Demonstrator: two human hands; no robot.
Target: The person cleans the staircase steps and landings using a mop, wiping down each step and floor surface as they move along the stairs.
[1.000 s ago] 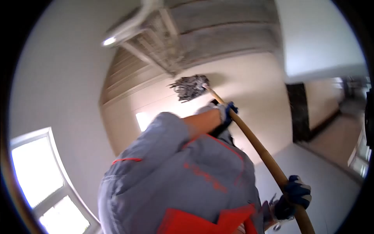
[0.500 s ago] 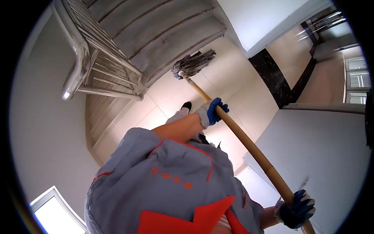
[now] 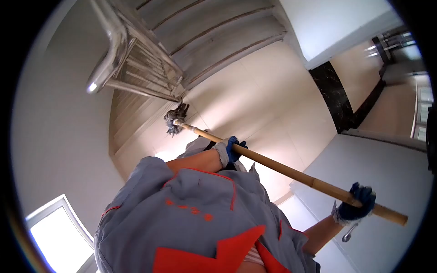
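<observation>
Both of my hands wear blue-and-white work gloves and grip a mop with a long bamboo handle [image 3: 282,168]. My left hand [image 3: 233,150] is wrapped round the lower part of the handle, in front of my body. Near the handle's top end, my right hand [image 3: 357,202] is closed round it, out to the right. The grey strand mop head [image 3: 175,119] rests on the tiled floor [image 3: 264,100], close to the foot of the railing post. Its strands are bunched up.
A shiny metal stair railing [image 3: 120,50] stands at the upper left. Grey steps [image 3: 214,27] rise behind it, and more steps [image 3: 136,116] lie to its left. A black stone strip [image 3: 332,95] crosses the doorway. A grey door [image 3: 382,168] with a metal handle [image 3: 349,232] is at right.
The mop head has swept left and toward me, from beside the steps to the railing's foot. My left hand moved left and nearer; my right hand moved up, turning the handle flatter across the view.
</observation>
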